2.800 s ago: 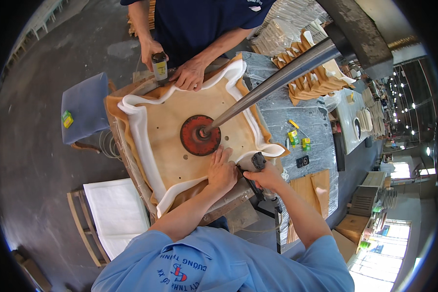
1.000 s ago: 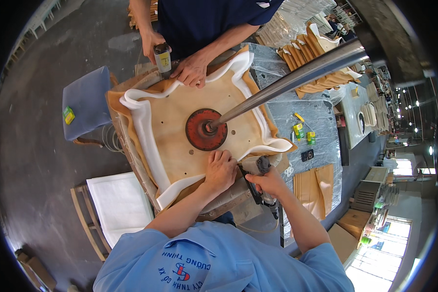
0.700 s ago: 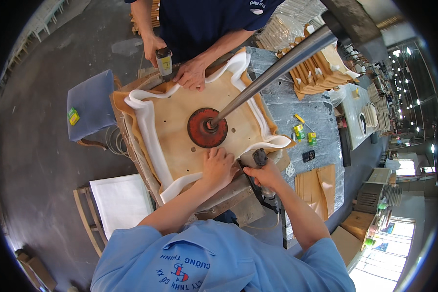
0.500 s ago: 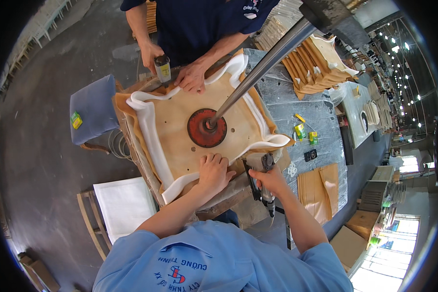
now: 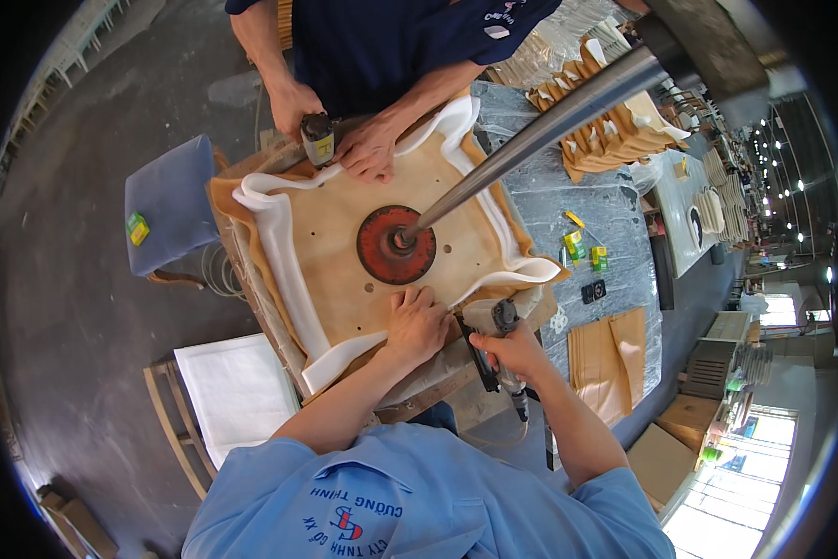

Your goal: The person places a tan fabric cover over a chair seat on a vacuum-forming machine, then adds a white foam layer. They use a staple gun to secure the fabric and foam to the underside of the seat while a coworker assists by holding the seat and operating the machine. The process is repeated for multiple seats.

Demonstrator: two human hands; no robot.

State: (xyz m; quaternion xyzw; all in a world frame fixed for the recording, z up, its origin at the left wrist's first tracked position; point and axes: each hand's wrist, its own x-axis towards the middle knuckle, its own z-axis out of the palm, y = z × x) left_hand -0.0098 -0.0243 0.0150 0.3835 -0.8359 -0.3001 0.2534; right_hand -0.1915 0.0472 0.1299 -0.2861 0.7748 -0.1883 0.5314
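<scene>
Workshop desk (image 5: 615, 210) carries a plywood seat board (image 5: 344, 270) pinned by a red press disc (image 5: 396, 245). Left hand (image 5: 417, 324) lies spread flat on the board's near edge, next to the white foam (image 5: 279, 270) – right hand (image 5: 512, 347) is wrapped around a staple gun (image 5: 489, 321). Better to keep fingers away from the nose.

A grey concrete floor (image 5: 74, 307) spreads to the left, with a blue padded stool (image 5: 167, 205) and a wooden chair frame with a white seat (image 5: 237, 387) standing on it. To the right, a long grey desk (image 5: 615, 224) runs toward bright windows (image 5: 745, 503), with rows of ceiling lights (image 5: 792, 186) above.
</scene>
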